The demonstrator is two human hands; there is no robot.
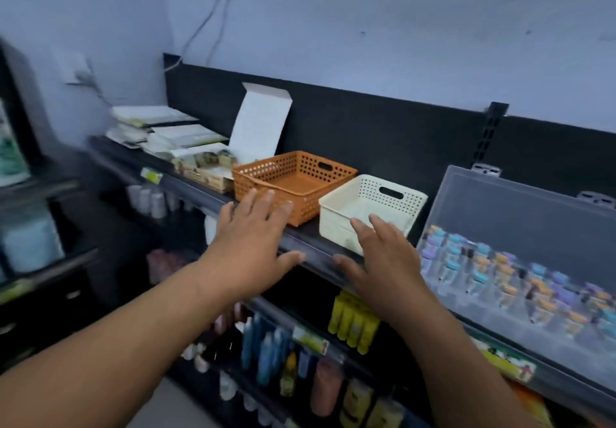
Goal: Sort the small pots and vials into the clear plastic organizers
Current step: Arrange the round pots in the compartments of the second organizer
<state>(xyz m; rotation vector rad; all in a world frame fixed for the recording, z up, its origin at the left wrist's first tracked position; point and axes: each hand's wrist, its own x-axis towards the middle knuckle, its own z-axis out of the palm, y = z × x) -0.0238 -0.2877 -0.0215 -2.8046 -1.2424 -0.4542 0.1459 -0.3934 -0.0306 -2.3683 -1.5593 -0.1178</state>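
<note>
- Head view: both bare forearms reach forward toward a black shelf [316, 247] set against a pale wall.
- The left hand [253, 240] is released, fingers straight and spread, holding nothing; its fingertips lie in front of the near wall of an orange perforated basket [266, 177], and whether they touch it cannot be told.
- The right hand [386, 260] is likewise spread flat and holds nothing; its fingers overlap the front wall of a cream perforated basket [335, 224], contact unclear.
- The two baskets stand side by side on the shelf, orange on the left, cream on the right, and nothing shows inside either.
- The clear plastic organizer [500, 324] sits on the same shelf just right of the cream basket, its frosted lid [516, 200] raised and leaning back.
- Rows of vials [493, 267] with purple, teal and orange caps stand upright inside it; motion blur hides finer detail.
- A white carton [260, 124] with its flap up stands behind the orange basket, and stacked packets [160, 127] lie farther left.
- Yellow bottles [353, 324] and blue bottles [266, 351] fill the lower shelves.
</note>
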